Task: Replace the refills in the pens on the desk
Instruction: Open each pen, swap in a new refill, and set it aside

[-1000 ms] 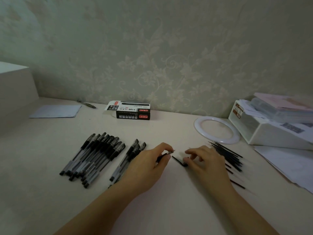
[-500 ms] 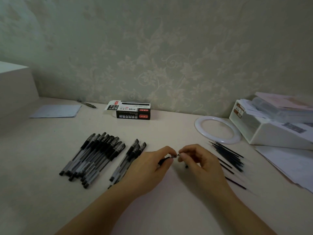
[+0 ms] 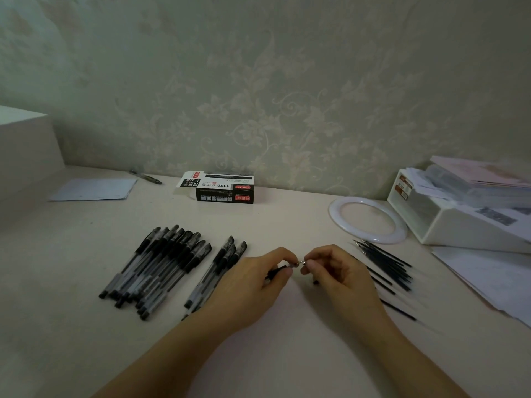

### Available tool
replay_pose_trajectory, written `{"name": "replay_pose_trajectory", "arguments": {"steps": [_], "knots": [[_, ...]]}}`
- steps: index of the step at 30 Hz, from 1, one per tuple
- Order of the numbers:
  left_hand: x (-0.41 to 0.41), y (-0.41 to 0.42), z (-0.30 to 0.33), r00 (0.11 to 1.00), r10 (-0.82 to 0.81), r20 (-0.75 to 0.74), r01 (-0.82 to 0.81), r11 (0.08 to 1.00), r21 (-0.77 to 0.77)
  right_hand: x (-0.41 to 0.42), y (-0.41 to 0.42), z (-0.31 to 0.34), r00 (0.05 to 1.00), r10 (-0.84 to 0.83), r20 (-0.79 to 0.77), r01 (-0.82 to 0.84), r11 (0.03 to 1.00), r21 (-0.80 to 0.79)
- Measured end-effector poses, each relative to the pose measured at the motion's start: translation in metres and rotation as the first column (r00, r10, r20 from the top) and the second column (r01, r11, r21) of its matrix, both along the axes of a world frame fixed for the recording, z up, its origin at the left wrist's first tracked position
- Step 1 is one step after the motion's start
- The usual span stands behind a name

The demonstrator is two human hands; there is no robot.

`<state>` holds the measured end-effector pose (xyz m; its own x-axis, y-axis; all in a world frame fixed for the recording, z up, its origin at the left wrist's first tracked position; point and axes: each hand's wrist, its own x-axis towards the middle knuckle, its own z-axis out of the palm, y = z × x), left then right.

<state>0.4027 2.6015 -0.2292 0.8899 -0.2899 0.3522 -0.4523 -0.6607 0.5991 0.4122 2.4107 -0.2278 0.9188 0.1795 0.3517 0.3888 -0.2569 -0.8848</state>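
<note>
My left hand [image 3: 253, 285] grips a black pen [image 3: 277, 271] near its front end, most of its barrel hidden under the palm. My right hand [image 3: 339, 277] pinches the pen's small metal tip [image 3: 300, 264] between thumb and forefinger, right at the left hand's fingers. A small dark piece [image 3: 316, 282] shows below the right thumb. Several black gel pens [image 3: 161, 268] lie in a pile to the left, with three more pens [image 3: 221, 268] beside my left hand. Several thin black refills [image 3: 388, 262] lie to the right, partly hidden by my right hand.
A black pen box [image 3: 224, 188] sits at the back by the wall, a sheet of paper [image 3: 94, 189] and a lone pen [image 3: 145, 177] at back left. A white ring light [image 3: 334, 215], a white tray of papers [image 3: 459, 225] and loose papers [image 3: 488, 280] lie on the right.
My right hand left the desk surface by the refills and came up to meet my left hand, taking the pen's tip between its fingers. The left hand stayed almost still.
</note>
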Motion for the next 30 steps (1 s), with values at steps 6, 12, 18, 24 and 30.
{"name": "replay_pose_trajectory", "arguments": {"steps": [6,12,18,24,30], "knots": [[-0.0009,0.0000,0.0000,1.000,-0.025,0.001,0.025,1.000,-0.004,0.0013,0.0005,-0.0002,0.999,0.047,-0.019,-0.047,0.999,0.010],[-0.0018,-0.0003,0.0006,1.000,-0.027,0.001,0.027,1.000,-0.005,0.0008,0.0007,0.0011,0.998,0.059,-0.026,-0.059,0.998,0.001],[-0.0018,-0.0012,0.0036,0.999,-0.045,0.022,0.046,0.999,-0.005,0.0005,0.0011,-0.0016,0.999,0.038,0.004,-0.038,0.992,-0.120],[-0.0020,-0.0038,0.0030,0.997,-0.060,0.044,0.061,0.998,-0.010,0.0013,0.0033,-0.0040,0.999,-0.006,0.037,0.012,0.984,-0.178],[-0.0014,-0.0022,0.0031,0.998,-0.060,0.025,0.061,0.997,-0.046,0.0022,0.0013,-0.0050,0.998,0.054,0.022,-0.049,0.977,-0.207]]}}
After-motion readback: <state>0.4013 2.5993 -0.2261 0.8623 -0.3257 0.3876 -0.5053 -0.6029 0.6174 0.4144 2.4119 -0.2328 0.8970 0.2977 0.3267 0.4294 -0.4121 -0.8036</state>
